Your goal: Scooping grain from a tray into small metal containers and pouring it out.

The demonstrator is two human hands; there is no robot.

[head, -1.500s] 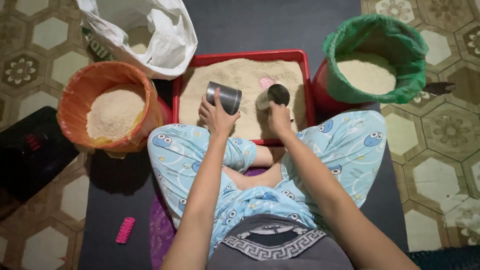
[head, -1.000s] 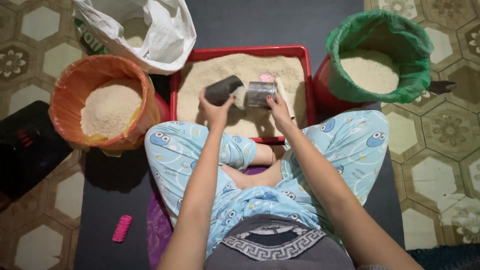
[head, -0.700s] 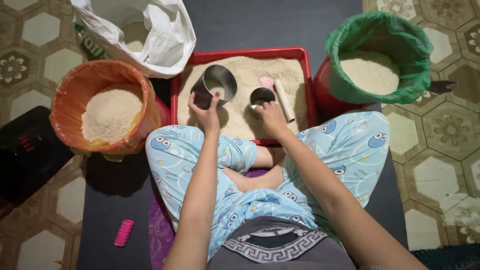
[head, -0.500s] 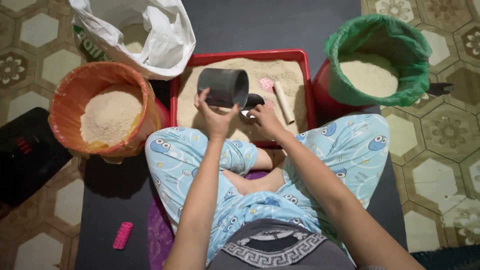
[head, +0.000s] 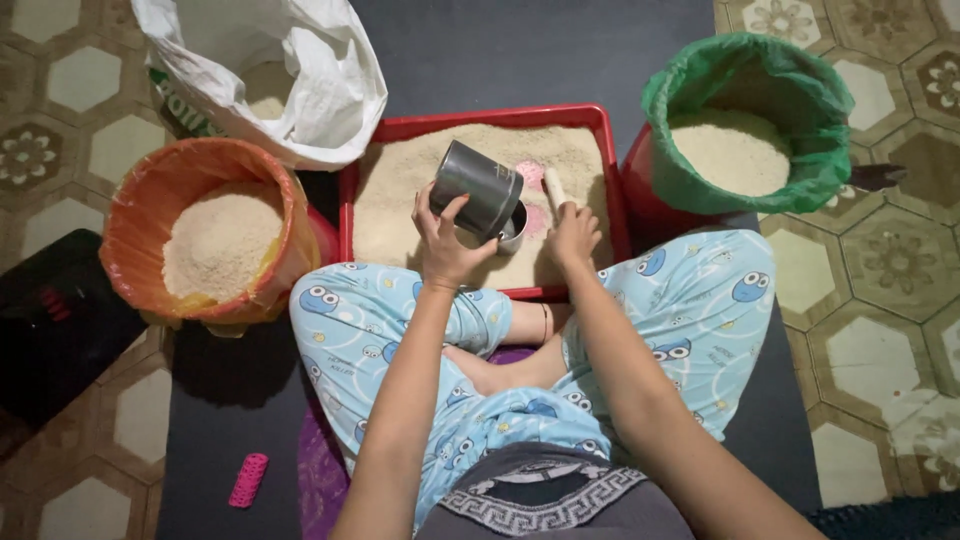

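Metal cup (head: 478,188) sits tilted on its side in the left hand (head: 447,237), fingers wrapped around its grey wall, mouth turned down and to the right over the red tray (head: 345,205). A second, smaller metal cup (head: 513,222) shows just under its mouth, touching or nearly touching it; whether either hand holds that one, I cannot tell. The right hand (head: 573,233) rests just beside it on the pale grain that fills the tray, fingers curled around a light stick-like handle (head: 554,186) that points toward the tray's far edge. A small pink piece (head: 530,176) lies on the grain near the middle of the tray.

The tray lies on a dark mat (head: 220,420) in front of the person's crossed legs, its near edge against the knees in blue patterned trousers. Off the tray's left edge stands an orange-lined bucket (head: 140,215) of grain; off its right edge, a green-lined bucket (head: 690,95) of finer, paler grain. A white sack (head: 300,70) slumps open by the tray's far left corner. A pink clip (head: 248,479) lies on the mat near its front left corner.
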